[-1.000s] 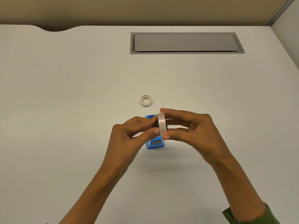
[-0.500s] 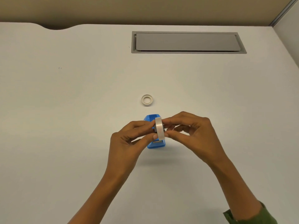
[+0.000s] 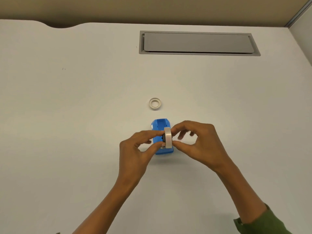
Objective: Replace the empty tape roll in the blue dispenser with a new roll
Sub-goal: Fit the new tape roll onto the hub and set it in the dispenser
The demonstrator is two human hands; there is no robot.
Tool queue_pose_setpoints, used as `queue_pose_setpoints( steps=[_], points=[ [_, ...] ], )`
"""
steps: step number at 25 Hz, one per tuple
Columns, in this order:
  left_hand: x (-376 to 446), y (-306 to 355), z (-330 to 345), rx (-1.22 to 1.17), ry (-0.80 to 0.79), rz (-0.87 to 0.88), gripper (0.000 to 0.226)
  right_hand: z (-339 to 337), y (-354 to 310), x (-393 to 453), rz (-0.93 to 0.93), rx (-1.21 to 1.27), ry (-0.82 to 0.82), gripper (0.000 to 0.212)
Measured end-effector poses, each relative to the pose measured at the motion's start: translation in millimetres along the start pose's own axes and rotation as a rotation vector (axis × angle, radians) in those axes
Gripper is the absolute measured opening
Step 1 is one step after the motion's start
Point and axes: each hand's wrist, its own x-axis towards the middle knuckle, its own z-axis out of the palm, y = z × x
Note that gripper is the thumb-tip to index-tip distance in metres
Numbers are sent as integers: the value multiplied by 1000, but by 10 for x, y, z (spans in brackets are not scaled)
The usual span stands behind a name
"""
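Over blue plastic dispenser (image 3: 160, 130) | both hands pinch round tape roll (image 3: 168, 137)

A smooth, matt off-white table (image 3: 84, 132) with a matt grey hatch cover (image 3: 197, 43) that looks like metal or plastic. The blue dispenser (image 3: 159, 125) is smooth, slightly glossy plastic. The new tape roll (image 3: 168, 137) looks translucent and satiny; the empty core (image 3: 155, 103) pale, matt. Green cloth sleeve (image 3: 263, 223).

Mid-frame, fingers (image 3: 156, 146) and the tape roll (image 3: 168, 137) hide the blue dispenser's (image 3: 159, 125) middle; the dark piece (image 3: 163, 137) beside the roll is too small to identify. Both forearms run off the bottom edge.
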Motion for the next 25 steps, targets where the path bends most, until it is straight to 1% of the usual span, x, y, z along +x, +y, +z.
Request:
queue_pose_setpoints(
  steps=[2, 5, 8, 12, 15, 20, 25],
  points=[
    [144, -24, 5, 62, -9, 27, 25, 23, 37, 115, -2, -64, 52, 27],
    [337, -78, -6, 122, 1, -5, 28, 90, 81, 276, 85, -21, 105, 27],
    [435, -146, -11, 145, -13, -39, 29, 172, 149, 373, 130, -35, 105, 26],
    [483, -213, 25, 141, -4, -88, 27, 205, 247, 425, 140, -44, 79, 25],
    [487, -256, 54, 179, -10, -89, 27, 211, 301, 426, 134, -64, 56, 25],
    [454, -248, 79, 139, -21, -77, 29, 220, 336, 424, 111, -79, 47, 26],
    [407, -234, 104, 16, -12, -111, 36, 223, 329, 429, 92, -109, 31, 26]
  ],
)
